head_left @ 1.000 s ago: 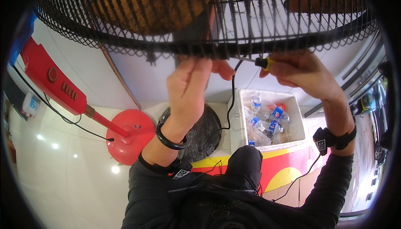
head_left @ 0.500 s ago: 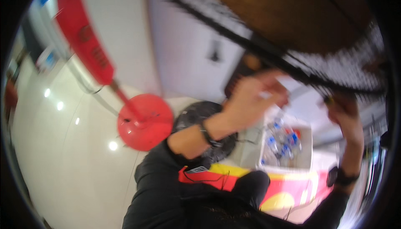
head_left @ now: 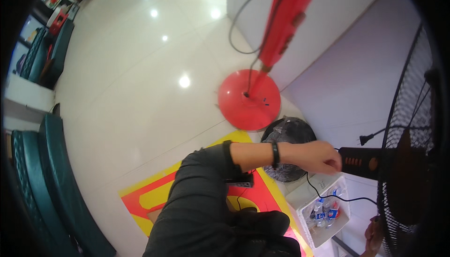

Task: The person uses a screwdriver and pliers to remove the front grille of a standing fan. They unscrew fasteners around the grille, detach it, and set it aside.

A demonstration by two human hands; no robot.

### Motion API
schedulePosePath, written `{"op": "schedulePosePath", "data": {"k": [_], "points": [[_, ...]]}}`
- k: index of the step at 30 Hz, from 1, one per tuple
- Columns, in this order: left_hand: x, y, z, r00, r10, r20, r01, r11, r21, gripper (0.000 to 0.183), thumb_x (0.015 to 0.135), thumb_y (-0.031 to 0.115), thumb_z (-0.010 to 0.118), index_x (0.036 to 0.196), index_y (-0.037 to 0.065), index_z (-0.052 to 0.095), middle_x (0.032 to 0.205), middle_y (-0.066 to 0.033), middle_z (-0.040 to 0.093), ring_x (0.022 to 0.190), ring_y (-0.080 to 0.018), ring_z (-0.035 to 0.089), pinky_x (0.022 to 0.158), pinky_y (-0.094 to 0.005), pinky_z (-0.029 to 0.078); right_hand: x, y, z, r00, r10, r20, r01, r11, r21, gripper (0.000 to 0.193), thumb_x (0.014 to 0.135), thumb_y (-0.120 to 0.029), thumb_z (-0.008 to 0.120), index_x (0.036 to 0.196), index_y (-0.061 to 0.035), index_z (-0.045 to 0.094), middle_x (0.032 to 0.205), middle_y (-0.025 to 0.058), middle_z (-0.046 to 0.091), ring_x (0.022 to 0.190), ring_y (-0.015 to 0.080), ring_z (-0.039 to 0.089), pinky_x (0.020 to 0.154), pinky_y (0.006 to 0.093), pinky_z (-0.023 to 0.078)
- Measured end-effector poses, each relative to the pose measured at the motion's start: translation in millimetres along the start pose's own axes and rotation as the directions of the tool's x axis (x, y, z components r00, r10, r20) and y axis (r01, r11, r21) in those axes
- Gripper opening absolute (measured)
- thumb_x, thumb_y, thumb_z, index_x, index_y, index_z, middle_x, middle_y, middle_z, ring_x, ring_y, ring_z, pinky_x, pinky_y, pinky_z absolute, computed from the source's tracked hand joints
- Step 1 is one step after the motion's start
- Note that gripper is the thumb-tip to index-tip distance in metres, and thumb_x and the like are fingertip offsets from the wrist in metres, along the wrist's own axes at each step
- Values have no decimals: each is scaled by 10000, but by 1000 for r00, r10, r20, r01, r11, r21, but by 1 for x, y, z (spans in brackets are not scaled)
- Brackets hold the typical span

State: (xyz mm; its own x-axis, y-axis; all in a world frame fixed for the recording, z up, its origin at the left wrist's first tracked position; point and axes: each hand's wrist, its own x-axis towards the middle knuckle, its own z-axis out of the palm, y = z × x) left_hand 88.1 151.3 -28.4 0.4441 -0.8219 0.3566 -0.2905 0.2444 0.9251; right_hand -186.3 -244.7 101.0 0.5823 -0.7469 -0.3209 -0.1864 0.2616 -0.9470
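A large fan with a black mesh guard (head_left: pixel 407 83) fills the right side, and its dark blades show through the mesh. A black control box (head_left: pixel 360 161) with a row of orange marks and a round orange button sticks out from it. My left hand (head_left: pixel 323 157) is closed with curled fingers against the box's left end; whatever it holds is hidden. Low on the right, my right hand (head_left: pixel 373 236) has its fingers bent round the rim of the fan guard, partly hidden behind it. A black power plug (head_left: pixel 365 139) hangs from a cord near the guard.
Below my left hand stands a white bin (head_left: pixel 323 238) of plastic bottles. Beside it lies a round black base (head_left: pixel 297 132) partly wrapped in plastic. A red stand (head_left: pixel 248 100) with a loose cable, a red-yellow board (head_left: pixel 154 196) and green benches (head_left: pixel 61 186) are to the left.
The view has swung, so the stand and bin now appear farther right and lower. My left hand has gone from raised and blurred to closed at the control box.
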Motion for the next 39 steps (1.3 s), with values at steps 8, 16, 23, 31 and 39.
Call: {"op": "schedulePosePath", "data": {"k": [8, 16, 23, 31, 39], "points": [[-210, 101, -61, 522, -479, -706, 439, 860, -260, 284, 914, 131, 595, 1147, -29, 622, 972, -83, 690, 906, -165, 647, 809, -303, 522, -37, 12, 31, 771, 538, 341, -378, 818, -434, 421, 923, -300, 534, 1166, 37, 465, 942, 109, 430, 802, 200, 389, 678, 335, 302], [-368, 387, -20, -230, -412, -882, 451, 758, -472, 281, 916, 112, 604, 1128, -72, 618, 936, -117, 684, 821, -153, 649, 761, -280, 526, -181, 20, 250, 103, 899, 426, -82, 434, -897, 181, 946, -170, 578, 957, 7, 614, 626, -4, 497, 531, 88, 454, 503, 228, 373], [-454, 454, -78, -438, -301, -847, 268, 856, -443, 282, 914, 110, 586, 1125, -75, 612, 930, -125, 676, 784, -149, 633, 781, -275, 517, -292, -4, 446, 101, 815, 571, -92, 579, -810, 166, 953, -171, 571, 993, -15, 614, 644, -11, 505, 501, 69, 428, 468, 209, 337], [-496, 515, -261, -302, -195, -933, 236, 933, -271, 259, 922, 80, 593, 1131, -73, 613, 954, -127, 680, 826, -154, 636, 787, -285, 525, -339, -5, 616, 177, 828, 531, 11, 538, -843, 267, 991, -299, 506, 1004, -46, 590, 599, -25, 386, 489, 90, 343, 453, 247, 287], [-570, 547, -472, -228, 37, -973, 365, 930, -50, 232, 924, 58, 587, 1114, -70, 624, 976, -129, 681, 872, -169, 644, 789, -282, 529, -392, 30, 886, 237, 793, 561, 147, 541, -828, 205, 944, -243, 555, 938, -43, 602, 559, -57, 375, 434, 72, 335, 401, 242, 272]]}}
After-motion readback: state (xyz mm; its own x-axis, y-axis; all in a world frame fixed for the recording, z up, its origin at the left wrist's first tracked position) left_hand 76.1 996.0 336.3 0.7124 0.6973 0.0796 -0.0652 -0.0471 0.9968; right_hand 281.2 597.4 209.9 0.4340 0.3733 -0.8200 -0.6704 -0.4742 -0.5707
